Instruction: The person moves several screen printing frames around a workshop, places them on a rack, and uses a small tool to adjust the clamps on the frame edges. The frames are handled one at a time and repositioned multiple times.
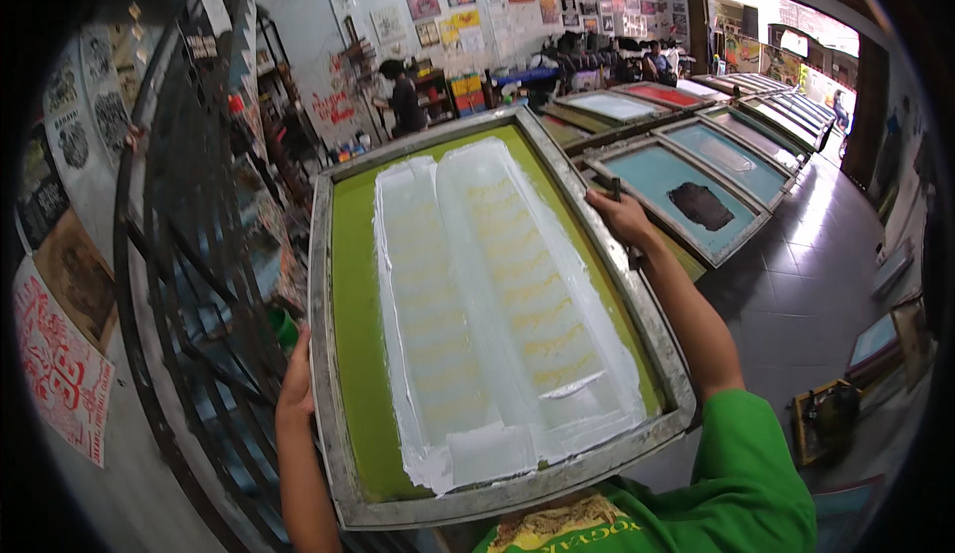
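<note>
A large screen printing frame (320, 284) is lifted in front of me, tilted, its lower end close to my green shirt. Its green mesh carries wide bands of white ink (458, 304), with faint yellowish marks showing through and thicker smears along the edges. On the left rail, low down, my left hand (296, 379) is closed, its fingers mostly hidden behind the frame. Farther up, my right hand (619, 217) grips the right rail, fingers wrapped round it; a dark upright piece, perhaps a handle or clamp, shows beside them.
Rows of other screens, including a blue one (686, 190) with a dark patch, stretch away on the right. Dark metal railings (189, 284) rise close on the left. Beyond the frame, a person in dark clothes (403, 100) stands by shelves. A tiled floor (766, 299) lies right.
</note>
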Tool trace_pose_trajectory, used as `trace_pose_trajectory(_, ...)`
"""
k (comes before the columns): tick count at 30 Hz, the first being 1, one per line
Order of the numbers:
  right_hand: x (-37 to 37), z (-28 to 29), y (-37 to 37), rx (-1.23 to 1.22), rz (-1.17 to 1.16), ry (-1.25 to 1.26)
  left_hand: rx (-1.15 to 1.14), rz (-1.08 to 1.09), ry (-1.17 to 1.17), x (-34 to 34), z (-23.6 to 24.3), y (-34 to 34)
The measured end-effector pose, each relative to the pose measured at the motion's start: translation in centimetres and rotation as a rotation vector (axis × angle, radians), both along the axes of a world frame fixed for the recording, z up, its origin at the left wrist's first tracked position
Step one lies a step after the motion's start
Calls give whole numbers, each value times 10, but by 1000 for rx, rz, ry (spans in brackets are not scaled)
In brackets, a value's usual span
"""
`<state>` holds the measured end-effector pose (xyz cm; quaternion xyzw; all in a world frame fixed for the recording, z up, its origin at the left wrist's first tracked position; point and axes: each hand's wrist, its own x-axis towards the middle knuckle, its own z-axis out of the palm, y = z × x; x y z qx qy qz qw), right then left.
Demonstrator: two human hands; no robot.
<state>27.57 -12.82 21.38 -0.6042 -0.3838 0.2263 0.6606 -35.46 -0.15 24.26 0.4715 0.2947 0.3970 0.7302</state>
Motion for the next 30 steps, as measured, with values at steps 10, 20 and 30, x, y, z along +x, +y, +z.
trace_pose_trajectory(10, 62, -32, 95, -215, 8, -188, -151, 33, 157, -7, -66, 23)
trace_pose_trajectory(20, 42, -24, 158, -295, 98, -357, -180, 345, 625, 28, -164, 3)
trace_pose_trajectory(30, 12, 19, 26, -558, 329, -487, -261, 466, 357, 62, -157, 23)
